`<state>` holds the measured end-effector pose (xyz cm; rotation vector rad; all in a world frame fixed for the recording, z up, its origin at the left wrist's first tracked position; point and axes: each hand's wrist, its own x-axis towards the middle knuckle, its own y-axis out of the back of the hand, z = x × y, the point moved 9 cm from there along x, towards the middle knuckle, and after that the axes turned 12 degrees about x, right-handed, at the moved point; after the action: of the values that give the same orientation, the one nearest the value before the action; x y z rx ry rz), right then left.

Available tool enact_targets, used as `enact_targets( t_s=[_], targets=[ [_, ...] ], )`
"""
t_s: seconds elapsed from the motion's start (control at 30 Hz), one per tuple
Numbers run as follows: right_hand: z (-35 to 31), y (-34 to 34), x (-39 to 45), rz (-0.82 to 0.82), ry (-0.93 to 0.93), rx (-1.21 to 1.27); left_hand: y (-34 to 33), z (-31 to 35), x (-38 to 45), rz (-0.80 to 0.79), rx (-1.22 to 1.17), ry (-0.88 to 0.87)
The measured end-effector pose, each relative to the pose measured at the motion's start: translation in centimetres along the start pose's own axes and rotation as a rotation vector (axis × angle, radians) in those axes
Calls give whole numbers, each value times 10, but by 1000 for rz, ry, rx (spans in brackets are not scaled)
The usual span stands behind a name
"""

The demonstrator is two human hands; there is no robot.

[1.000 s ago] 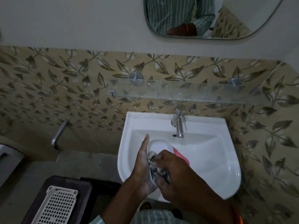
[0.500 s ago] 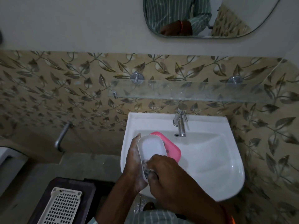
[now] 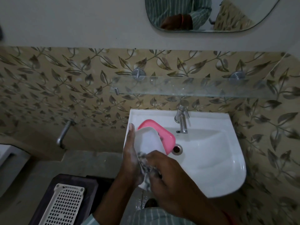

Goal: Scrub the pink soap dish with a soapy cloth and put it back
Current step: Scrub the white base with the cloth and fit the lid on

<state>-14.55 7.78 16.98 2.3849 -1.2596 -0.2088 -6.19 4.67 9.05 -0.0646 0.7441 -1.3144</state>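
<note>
You see a smooth plastic pink soap dish (image 3: 164, 135) at centre, a sudsy wet cloth (image 3: 145, 169), a glossy white ceramic basin (image 3: 211, 159), a shiny metal tap (image 3: 182, 120) and a clear glass shelf (image 3: 186, 86).

Single head-worn wide-angle view, looking forward and steeply down from close above the white ceramic wall basin (image 3: 211, 168), reaching up to the curved-edged wall mirror (image 3: 227, 13).
</note>
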Motion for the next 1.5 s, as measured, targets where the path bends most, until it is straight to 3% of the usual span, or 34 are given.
enact_targets(
  t_s=[0.13,0.3,0.4,0.53,0.73,0.8,0.93,1.0,1.1,1.23,1.3,1.4,1.5],
  targets=[
    [-7,-10,-11,-86,56,-213,11,8,-4,77,120,19],
    [-17,-23,-16,-299,261,-681,11,7,-11,39,102,57],
    [-12,-8,-15,-224,330,-783,7,10,-11,-38,80,52],
    [-10,-14,-11,-191,287,-719,6,17,-10,-37,50,50],
    [-11,-17,-12,-180,124,-185,14,10,-10,72,81,80],
    [-14,-18,-15,-226,171,-274,16,5,-10,61,95,112],
    [-10,-16,-24,-328,330,-762,8,-2,-12,-41,95,162],
    [-7,-15,-26,-340,426,-862,7,-2,-10,-47,148,147],
    [-19,-4,-13,-225,529,-893,8,-2,-10,-40,218,165],
    [-30,17,7,-41,495,-868,16,-5,-8,15,223,167],
    [-24,2,-3,-91,485,-844,16,2,-7,28,203,159],
    [-12,-30,-25,-314,460,-807,18,10,-7,31,212,139],
    [-11,-16,-16,-256,436,-849,17,3,-10,28,233,147]
  ],
)
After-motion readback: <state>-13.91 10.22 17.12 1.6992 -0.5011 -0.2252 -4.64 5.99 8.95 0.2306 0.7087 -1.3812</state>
